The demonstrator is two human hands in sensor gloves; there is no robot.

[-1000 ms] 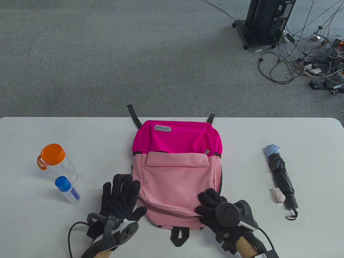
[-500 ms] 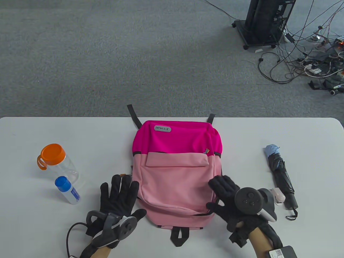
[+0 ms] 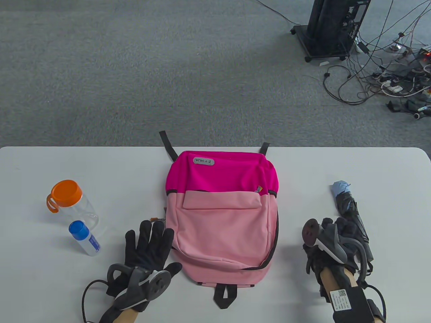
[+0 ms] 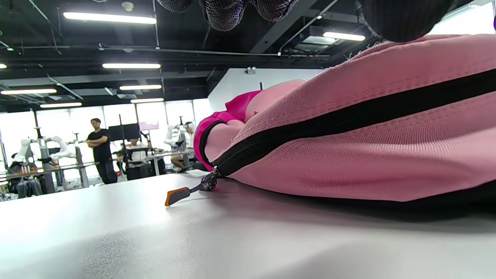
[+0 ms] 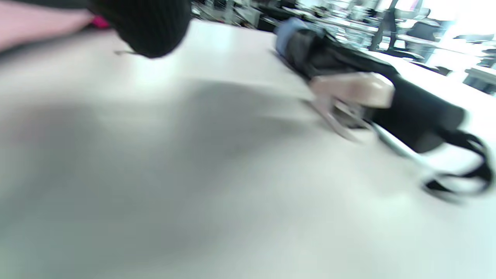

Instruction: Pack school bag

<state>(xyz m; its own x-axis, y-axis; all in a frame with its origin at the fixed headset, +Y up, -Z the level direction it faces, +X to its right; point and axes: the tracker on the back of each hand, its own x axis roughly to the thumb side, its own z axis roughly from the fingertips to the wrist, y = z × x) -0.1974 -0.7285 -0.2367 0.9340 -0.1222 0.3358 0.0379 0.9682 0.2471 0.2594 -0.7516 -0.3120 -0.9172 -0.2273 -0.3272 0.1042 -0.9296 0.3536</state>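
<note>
A two-tone pink school bag lies flat on the white table, its black zip line showing along the lower right side. An orange zip pull lies at its left edge. My left hand rests flat on the table, fingers straight, against the bag's lower left side. My right hand hovers over the lower part of a folded black umbrella and holds nothing. A pale pink stapler lies free beside the umbrella; the hand hides it in the table view.
A clear water bottle with an orange lid and a small bottle with a blue cap stand left of the bag. Beyond the table's far edge are carpet, a black stand and tangled cables.
My right hand has left the bag's lower right corner and swung right to the umbrella and stapler. The left hand has barely moved.
</note>
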